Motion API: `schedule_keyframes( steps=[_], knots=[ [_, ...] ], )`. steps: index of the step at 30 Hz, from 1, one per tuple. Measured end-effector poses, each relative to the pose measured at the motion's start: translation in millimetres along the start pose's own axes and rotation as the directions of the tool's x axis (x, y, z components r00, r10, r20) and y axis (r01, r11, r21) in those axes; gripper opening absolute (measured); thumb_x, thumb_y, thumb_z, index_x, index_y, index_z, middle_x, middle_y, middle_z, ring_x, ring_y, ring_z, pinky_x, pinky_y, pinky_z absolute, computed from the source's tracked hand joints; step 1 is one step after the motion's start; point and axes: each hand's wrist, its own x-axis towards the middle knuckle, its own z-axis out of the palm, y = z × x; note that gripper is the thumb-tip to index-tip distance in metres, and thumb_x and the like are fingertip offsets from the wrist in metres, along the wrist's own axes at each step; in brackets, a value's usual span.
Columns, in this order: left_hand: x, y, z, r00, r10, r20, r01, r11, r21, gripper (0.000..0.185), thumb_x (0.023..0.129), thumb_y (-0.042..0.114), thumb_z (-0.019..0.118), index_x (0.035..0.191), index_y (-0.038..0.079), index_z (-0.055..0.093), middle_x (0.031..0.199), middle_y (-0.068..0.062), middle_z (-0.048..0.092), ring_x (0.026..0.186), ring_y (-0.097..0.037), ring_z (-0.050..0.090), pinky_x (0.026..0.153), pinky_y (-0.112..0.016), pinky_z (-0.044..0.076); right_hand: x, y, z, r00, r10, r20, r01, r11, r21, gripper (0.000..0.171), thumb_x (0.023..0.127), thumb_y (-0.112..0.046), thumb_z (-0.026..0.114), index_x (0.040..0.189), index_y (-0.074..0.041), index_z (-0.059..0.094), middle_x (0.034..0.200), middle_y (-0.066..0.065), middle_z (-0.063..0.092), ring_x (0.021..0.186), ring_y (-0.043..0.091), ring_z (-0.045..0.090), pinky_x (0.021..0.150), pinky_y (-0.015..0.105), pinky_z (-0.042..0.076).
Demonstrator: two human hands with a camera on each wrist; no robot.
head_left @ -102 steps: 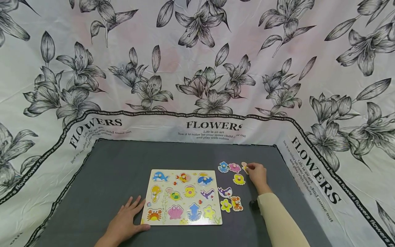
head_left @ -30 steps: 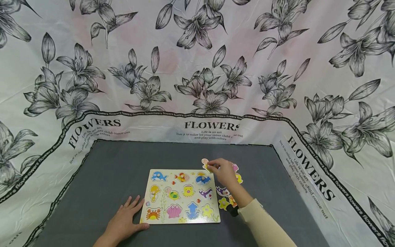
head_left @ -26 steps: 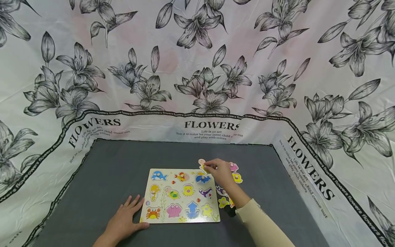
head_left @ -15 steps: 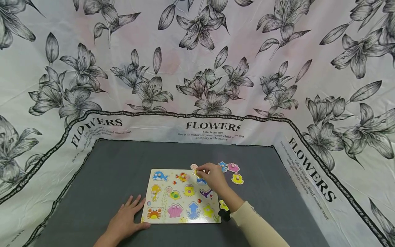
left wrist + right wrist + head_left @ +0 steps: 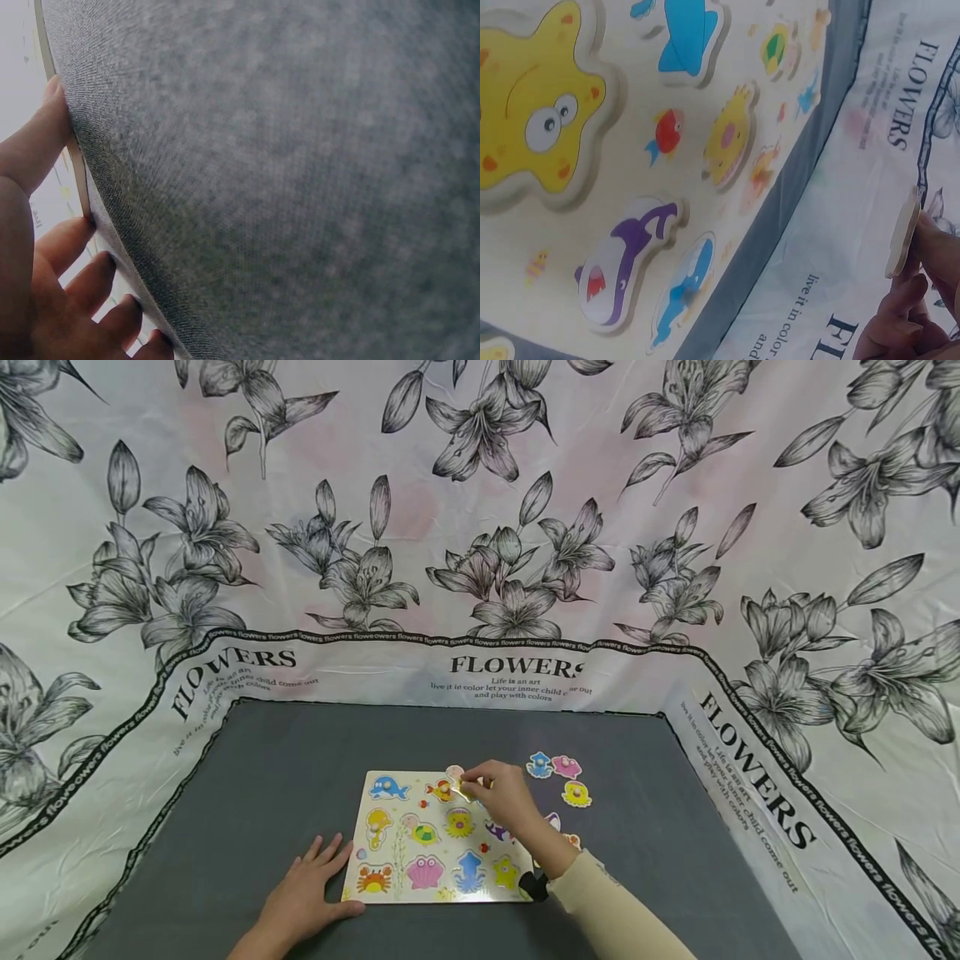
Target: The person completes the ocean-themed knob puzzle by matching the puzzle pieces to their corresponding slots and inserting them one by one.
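On the dark grey worktop [image 5: 270,777], a cream, rectangular puzzle board [image 5: 395,810] is lying long side left to right, its flat sea-animal figures filling three rows; which are loose pieces I cannot tell. The left hand [image 5: 303,889] is resting, fingers spread, along its left edge. The right hand, [image 5: 502,793] well apart and nearer, is pinching a flat yellow, pale-headed piece [image 5: 454,772] by the far edge, long axis running roughly far to near. Beyond the right edge, blue [image 5: 538,765], pink [image 5: 566,767] and yellow flat animal pieces [image 5: 576,794] are lying.
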Motion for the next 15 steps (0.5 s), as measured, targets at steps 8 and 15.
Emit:
schedule_keyframes(
  steps=[8,15],
  knots=[
    [0.6,0.4,-0.5,1.000,-0.010,0.009,0.010,1.000,-0.008,0.111,0.061,0.069,0.084,0.151,0.013,0.049,0.159,-0.019,0.039,0.150,-0.049,0.022,0.118,-0.071,0.020,-3.3,-5.0,11.7,0.999,-0.023,0.032,0.023,1.000,0.008,0.007,0.089,-0.016,0.078,0.095,-0.013,0.081,0.087,-0.002,0.072,0.067,0.011,0.057,0.052,0.019,0.048],
    [-0.2,0.6,-0.7,1.000,-0.016,0.004,0.016,1.000,-0.022,0.112,0.060,0.070,0.083,0.151,0.013,0.050,0.159,-0.019,0.039,0.150,-0.049,0.022,0.119,-0.071,0.020,-4.7,-5.0,24.2,0.998,-0.034,0.045,0.034,0.999,0.001,0.006,0.090,-0.017,0.078,0.095,-0.016,0.081,0.091,-0.004,0.073,0.075,0.005,0.060,0.057,0.018,0.052]
  ],
)
